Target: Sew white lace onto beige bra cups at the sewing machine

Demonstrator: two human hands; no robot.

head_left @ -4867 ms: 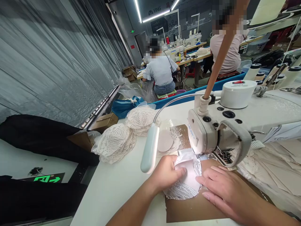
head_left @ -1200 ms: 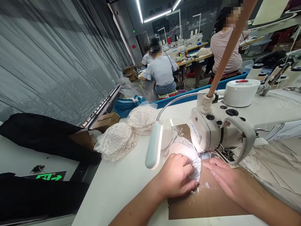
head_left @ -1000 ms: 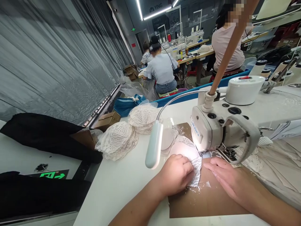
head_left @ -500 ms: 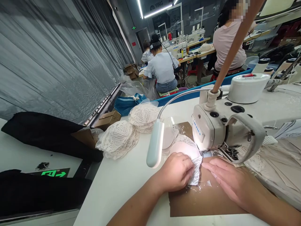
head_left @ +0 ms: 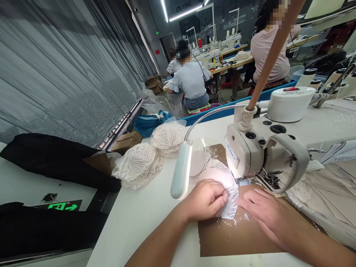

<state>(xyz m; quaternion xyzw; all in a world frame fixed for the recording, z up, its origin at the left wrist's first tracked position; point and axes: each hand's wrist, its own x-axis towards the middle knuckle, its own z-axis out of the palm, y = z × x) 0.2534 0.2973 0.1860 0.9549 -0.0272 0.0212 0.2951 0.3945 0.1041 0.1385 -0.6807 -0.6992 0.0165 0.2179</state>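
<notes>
White lace and a pale pink cup piece lie at the needle end of a white sewing machine. My left hand is closed on the lace's left side, fingers curled. My right hand lies flat on the brown plate, its index fingertip at the lace's right edge, fingers stretched out. The needle area is partly hidden behind the machine head.
A lamp on a bendable neck hangs left of the machine. Stacks of lace cups stand on the white table. Beige fabric lies at right. Several people sit ahead, one in a light blue top.
My right index fingertip has moved slightly left and down onto the lace's edge. The lace beside my left hand lies more spread out. The view has shifted slightly.
</notes>
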